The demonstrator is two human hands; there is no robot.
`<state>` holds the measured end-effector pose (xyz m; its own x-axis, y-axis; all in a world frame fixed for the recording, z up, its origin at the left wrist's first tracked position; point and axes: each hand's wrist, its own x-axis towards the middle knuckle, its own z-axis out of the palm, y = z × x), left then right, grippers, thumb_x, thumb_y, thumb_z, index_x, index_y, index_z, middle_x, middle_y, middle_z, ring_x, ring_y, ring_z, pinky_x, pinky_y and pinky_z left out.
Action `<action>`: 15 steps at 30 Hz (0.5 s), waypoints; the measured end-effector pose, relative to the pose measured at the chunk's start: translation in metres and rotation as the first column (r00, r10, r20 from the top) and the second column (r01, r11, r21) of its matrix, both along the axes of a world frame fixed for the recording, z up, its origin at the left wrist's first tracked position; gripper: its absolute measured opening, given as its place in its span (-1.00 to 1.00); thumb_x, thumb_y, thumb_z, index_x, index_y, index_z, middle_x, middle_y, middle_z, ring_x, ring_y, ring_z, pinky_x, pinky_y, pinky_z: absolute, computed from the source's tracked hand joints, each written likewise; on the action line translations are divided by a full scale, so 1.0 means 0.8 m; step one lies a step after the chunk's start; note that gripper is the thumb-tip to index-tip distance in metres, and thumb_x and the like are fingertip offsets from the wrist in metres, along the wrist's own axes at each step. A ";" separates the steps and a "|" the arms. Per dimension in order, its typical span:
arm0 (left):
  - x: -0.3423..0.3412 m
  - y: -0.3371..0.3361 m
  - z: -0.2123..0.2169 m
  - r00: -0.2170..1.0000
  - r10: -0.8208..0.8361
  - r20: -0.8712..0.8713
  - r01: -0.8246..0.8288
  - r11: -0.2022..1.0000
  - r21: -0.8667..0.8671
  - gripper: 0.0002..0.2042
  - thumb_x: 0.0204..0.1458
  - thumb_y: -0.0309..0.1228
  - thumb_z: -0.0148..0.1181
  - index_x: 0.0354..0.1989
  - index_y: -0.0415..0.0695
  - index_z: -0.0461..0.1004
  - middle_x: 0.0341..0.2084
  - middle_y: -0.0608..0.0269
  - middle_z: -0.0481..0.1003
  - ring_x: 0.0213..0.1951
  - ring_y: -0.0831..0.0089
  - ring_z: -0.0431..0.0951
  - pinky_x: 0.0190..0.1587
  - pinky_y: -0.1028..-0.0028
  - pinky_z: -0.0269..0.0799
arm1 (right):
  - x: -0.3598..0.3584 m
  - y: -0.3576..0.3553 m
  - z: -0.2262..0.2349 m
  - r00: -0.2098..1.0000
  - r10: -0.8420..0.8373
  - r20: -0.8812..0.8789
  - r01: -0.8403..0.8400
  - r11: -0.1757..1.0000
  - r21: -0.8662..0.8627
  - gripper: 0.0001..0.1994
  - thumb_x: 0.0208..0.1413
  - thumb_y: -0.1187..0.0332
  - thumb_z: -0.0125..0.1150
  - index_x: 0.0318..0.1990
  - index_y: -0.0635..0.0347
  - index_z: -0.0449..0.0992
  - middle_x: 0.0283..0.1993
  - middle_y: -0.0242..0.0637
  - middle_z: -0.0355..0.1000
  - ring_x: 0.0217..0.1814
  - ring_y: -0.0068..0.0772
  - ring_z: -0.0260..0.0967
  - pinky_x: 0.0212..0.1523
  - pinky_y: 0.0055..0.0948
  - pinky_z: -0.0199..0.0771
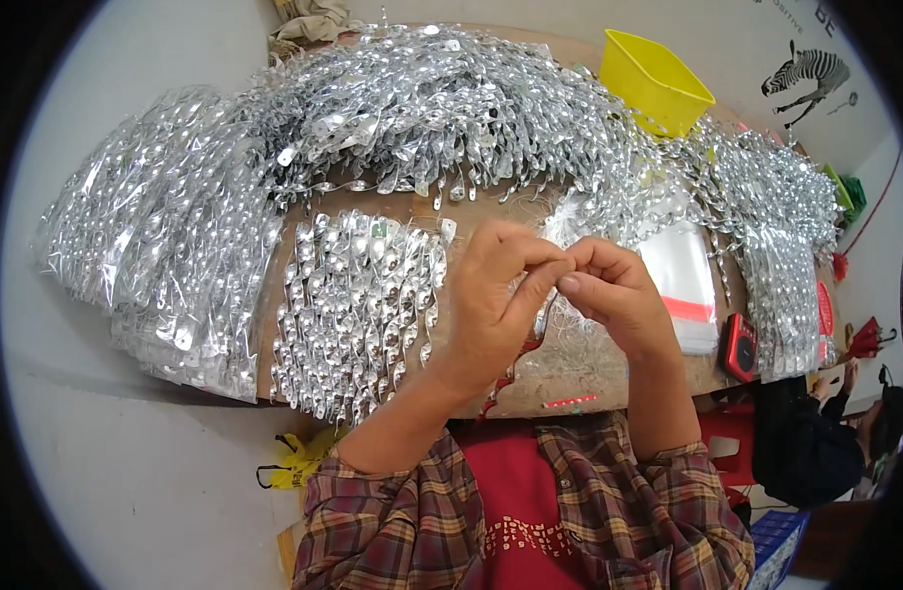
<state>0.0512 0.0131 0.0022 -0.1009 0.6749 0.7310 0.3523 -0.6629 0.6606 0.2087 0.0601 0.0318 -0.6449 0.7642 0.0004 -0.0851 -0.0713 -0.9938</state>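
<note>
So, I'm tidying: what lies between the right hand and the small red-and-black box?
Clear, red-banded plastic bags lie there, as the head view shows.

From the wearer's head, we look down through one close fisheye across the flat brown tabletop [591, 370] toward its far edge.

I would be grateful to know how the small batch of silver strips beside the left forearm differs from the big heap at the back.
The small batch is compact, whereas the big heap sprawls widely. The small batch lies in fairly neat side-by-side lines, while the big heap is piled thick and overlapping, with less order. Both look silver, shiny and twisted.
</note>
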 end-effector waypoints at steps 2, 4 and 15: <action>0.009 -0.006 -0.015 0.893 -0.169 0.418 0.288 0.927 -0.241 -0.81 0.07 -0.49 0.06 -0.13 -0.21 0.36 -0.35 0.32 0.35 -0.38 0.56 0.41 -0.27 0.55 0.35 | 0.003 0.002 -0.005 1.000 -0.011 0.007 0.011 1.000 -0.004 -0.88 0.03 0.35 0.17 -0.32 0.16 0.43 -0.56 -0.58 0.25 -0.61 -0.82 0.04 -0.64 -0.77 -0.02; 0.014 -0.015 -0.024 0.744 -0.258 0.616 0.525 0.796 -0.302 -0.76 0.08 -0.49 0.05 -0.07 -0.21 0.32 -0.36 0.30 0.37 -0.39 0.56 0.43 -0.27 0.56 0.37 | -0.001 0.002 -0.010 0.986 -0.122 -0.111 0.121 0.993 -0.016 -0.90 0.04 0.36 0.16 -0.34 0.16 0.41 -0.58 -0.59 0.23 -0.61 -0.82 0.04 -0.64 -0.78 -0.03; -0.003 -0.023 0.007 0.980 -0.151 -0.127 0.063 0.847 -0.528 -0.73 0.01 -0.46 0.12 -0.13 -0.22 0.27 -0.49 0.24 0.48 -0.50 0.59 0.46 -0.44 0.59 0.36 | 0.033 0.029 -0.048 0.888 0.029 -0.459 -0.143 0.966 -0.215 -0.91 0.10 0.34 0.08 -0.34 0.11 0.36 -0.66 -0.55 0.12 -0.71 -0.78 -0.05 -0.53 -0.66 0.08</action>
<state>0.0487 -0.0055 0.0074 0.0803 0.9594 0.2705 0.4276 -0.2783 0.8601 0.2351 0.0830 -0.0069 -0.6816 0.7198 0.1318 -0.4997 -0.3263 -0.8024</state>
